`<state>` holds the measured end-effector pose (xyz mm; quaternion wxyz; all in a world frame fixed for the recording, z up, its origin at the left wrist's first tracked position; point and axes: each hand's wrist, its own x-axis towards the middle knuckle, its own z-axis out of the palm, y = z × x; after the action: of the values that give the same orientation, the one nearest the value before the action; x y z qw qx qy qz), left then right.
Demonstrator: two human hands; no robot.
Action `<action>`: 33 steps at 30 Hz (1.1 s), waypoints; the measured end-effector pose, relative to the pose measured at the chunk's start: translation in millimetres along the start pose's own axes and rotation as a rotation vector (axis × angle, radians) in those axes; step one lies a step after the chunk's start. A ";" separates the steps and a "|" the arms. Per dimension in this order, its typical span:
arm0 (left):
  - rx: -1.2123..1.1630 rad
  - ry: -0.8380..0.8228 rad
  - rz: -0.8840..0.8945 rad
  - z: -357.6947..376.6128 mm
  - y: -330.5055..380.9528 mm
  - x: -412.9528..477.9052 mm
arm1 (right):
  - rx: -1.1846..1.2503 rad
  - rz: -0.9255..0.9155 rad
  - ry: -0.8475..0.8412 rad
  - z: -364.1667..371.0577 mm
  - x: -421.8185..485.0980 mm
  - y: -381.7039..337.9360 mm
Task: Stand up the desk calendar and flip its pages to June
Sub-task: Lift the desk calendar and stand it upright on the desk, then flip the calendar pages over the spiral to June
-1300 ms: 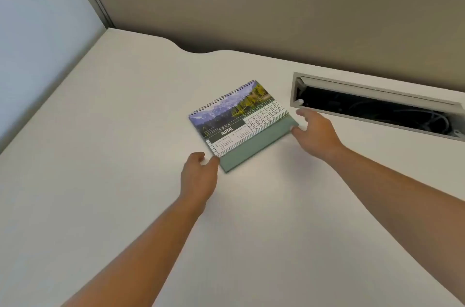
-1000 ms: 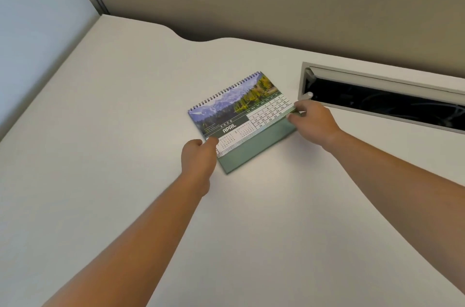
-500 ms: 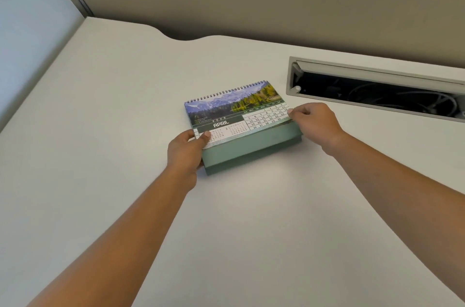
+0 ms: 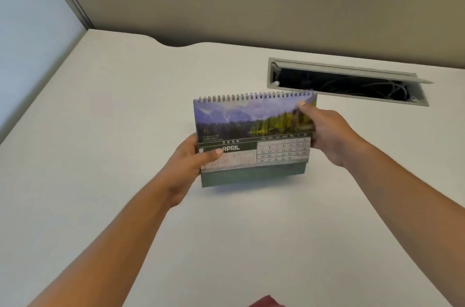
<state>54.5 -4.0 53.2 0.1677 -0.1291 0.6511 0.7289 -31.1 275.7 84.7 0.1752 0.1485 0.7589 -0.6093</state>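
Note:
The spiral-bound desk calendar (image 4: 251, 130) is held up above the white desk (image 4: 125, 130), its face turned toward me. It shows the APRIL page with a mountain and forest photo, and a green cardboard base runs along its bottom edge. My left hand (image 4: 191, 165) grips its lower left corner, thumb on the page. My right hand (image 4: 324, 133) holds its right edge, thumb near the top right corner. Motion blurs the calendar's right side.
An open cable tray slot (image 4: 347, 80) with dark wires inside is set into the desk behind the calendar on the right. A beige partition wall (image 4: 251, 4) closes the back and a pale panel (image 4: 32, 29) the left. Something red (image 4: 266, 303) peeks in at the bottom edge.
The calendar lay flat on the desk; both hands took its corners, squared it toward me and raised it off the surface. My right thumb has moved up to the top right corner.

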 end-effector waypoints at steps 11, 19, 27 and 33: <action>0.010 0.183 -0.166 20.0 0.9 -26.3 | -0.037 0.013 0.071 7.2 -52.0 7.3; 0.094 0.376 -0.083 23.9 -25.8 -45.2 | -0.066 0.022 0.123 4.8 -71.9 38.8; 0.176 0.424 0.035 22.5 -46.2 -54.5 | -0.018 0.056 0.189 4.6 -82.5 93.8; 0.148 0.434 0.039 24.3 -55.7 -61.7 | -0.013 0.074 0.204 10.8 -91.9 109.7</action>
<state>134.4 20.8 30.7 0.0185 -0.2576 0.7259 0.6374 100.2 287.4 27.9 0.1205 0.2364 0.7708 -0.5792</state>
